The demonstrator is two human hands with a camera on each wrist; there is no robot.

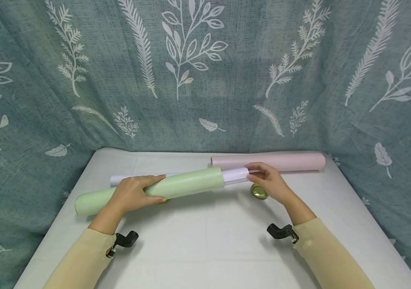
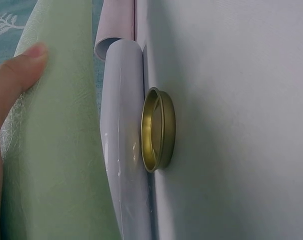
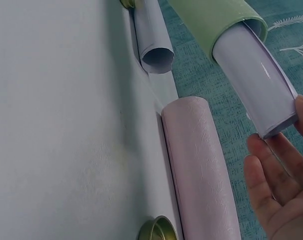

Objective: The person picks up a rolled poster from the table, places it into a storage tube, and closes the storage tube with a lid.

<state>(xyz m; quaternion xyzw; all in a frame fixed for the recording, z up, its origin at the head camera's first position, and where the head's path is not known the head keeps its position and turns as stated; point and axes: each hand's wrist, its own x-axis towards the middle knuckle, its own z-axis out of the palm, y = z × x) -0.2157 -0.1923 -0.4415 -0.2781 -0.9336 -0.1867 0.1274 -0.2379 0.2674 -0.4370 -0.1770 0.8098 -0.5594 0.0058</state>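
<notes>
Second white roll (image 3: 154, 42) — right-wrist view only

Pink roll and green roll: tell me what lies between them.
In the right wrist view, a white roll lies on the table between the pink roll and the raised green roll.

Your left hand (image 1: 133, 194) is curled, palm down, fingers pointing right and thumb tucked beneath. Your right hand (image 1: 268, 182) reaches leftward, fingertips (image 3: 271, 155) pinching. Both forearms, in yellow sleeves, angle inward from the bottom corners.
</notes>
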